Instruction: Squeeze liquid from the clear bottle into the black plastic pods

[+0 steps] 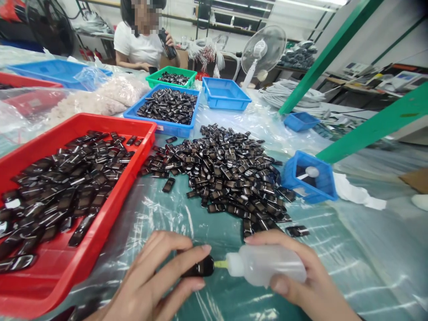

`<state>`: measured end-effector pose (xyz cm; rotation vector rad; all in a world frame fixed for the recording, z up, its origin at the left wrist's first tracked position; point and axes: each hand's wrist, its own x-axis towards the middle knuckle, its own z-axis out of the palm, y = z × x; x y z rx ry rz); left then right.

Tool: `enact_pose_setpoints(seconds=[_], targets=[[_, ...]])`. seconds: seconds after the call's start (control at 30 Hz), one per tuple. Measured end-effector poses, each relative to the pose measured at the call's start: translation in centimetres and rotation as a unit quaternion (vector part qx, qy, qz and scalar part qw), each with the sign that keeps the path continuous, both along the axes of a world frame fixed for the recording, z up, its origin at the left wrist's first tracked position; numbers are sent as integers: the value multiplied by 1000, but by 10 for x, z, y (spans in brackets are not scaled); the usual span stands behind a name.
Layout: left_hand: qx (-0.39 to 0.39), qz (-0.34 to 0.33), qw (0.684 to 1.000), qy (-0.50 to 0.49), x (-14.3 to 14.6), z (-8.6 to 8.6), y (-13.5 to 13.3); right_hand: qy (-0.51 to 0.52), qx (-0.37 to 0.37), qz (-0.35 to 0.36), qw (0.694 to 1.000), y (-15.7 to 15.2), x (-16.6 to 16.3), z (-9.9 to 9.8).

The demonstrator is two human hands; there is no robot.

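Observation:
My left hand [157, 276] pinches a small glossy black part [200, 268] between thumb and fingers, low in the view. My right hand [301, 276] is wrapped round a translucent squeeze bottle [265, 265] lying sideways. Its yellow nozzle [220, 264] touches the end of the black part. Just beyond my hands a large loose heap of the same black parts [227, 174] lies on the plastic-covered table [351, 258].
A red tray [100, 223] at left holds several black parts. Behind it stand a blue tray [160, 127] and a green tray [152, 81] with more. A small blue bin [312, 194] sits right of the heap. A person in white sits at the far side.

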<state>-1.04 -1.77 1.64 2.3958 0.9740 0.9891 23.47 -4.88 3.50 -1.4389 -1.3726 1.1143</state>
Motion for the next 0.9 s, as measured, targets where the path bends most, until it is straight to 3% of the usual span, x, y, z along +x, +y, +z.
enact_pose_setpoints(seconds=[0.07, 0.47, 0.77, 0.9], targets=[[-1, 1, 1000, -5, 0, 0, 0, 12, -13, 2, 1000, 0, 0, 1], [-18, -17, 999, 30, -2, 1, 4, -67, 78, 101, 990, 4, 14, -5], [-29, 50, 998, -15, 0, -7, 4, -131, 92, 56, 985, 5, 26, -3], [-48, 72, 996, -30, -4, -8, 8, -131, 94, 31, 987, 12, 15, -10]])
